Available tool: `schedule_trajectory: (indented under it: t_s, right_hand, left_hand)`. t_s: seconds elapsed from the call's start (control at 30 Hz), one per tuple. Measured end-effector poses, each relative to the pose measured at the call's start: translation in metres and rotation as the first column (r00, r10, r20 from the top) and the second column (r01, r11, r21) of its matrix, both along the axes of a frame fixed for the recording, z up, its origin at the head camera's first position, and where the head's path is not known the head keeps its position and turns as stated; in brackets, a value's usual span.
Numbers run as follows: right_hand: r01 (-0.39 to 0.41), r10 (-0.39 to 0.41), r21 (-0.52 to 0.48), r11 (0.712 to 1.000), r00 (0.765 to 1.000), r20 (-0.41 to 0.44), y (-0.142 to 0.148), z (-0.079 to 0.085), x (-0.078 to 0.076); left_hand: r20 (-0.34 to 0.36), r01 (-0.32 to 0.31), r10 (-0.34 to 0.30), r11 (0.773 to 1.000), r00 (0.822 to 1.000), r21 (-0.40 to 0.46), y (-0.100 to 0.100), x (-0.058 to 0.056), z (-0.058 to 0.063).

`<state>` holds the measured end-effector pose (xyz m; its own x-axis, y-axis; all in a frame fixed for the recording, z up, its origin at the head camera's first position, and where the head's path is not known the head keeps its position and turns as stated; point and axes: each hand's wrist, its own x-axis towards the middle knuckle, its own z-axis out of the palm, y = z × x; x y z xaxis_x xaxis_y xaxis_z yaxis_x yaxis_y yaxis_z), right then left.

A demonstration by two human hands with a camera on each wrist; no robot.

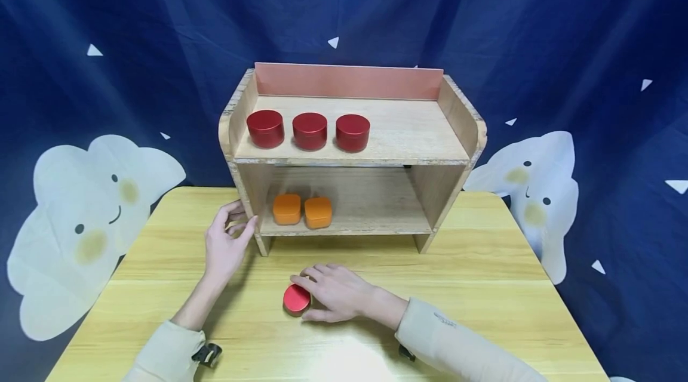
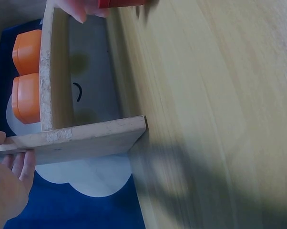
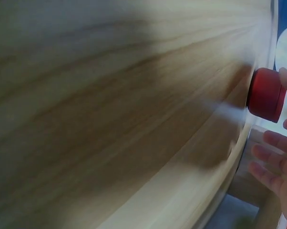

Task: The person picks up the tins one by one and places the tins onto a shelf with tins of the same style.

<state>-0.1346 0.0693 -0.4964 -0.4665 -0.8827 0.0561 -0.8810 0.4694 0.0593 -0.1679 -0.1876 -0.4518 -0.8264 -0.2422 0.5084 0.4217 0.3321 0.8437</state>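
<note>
On the table before the shelf stands a round red tin [image 1: 297,299]. My right hand [image 1: 341,293] is at its right side, index finger by the back edge and thumb by the front. In the right wrist view, thumb and index finger span the lid end of the red tin [image 3: 266,94], and the other fingers spread out beside it. My left hand [image 1: 228,245] grips the left side panel of the wooden shelf [image 1: 349,231]. In the left wrist view, the left hand's fingers [image 2: 20,167] lie against the panel's outer face.
Three red tins [image 1: 310,131] stand in a row on the upper board, left of its middle. Two orange tins [image 1: 287,209] sit at the left of the lower board. A blue curtain [image 1: 344,6] with cloud and star prints hangs behind the table [image 1: 462,286].
</note>
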Motion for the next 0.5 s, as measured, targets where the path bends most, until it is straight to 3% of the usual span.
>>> schedule_trajectory:
  t_s: [0.5]
  right_hand:
    - [-0.032,0.034,0.039,0.999,0.999,-0.042,-0.0088,-0.0001,-0.0051]
  left_hand:
    - [0.012,0.001,-0.001,1.000,1.000,-0.007,-0.0014,-0.0012,-0.0013]
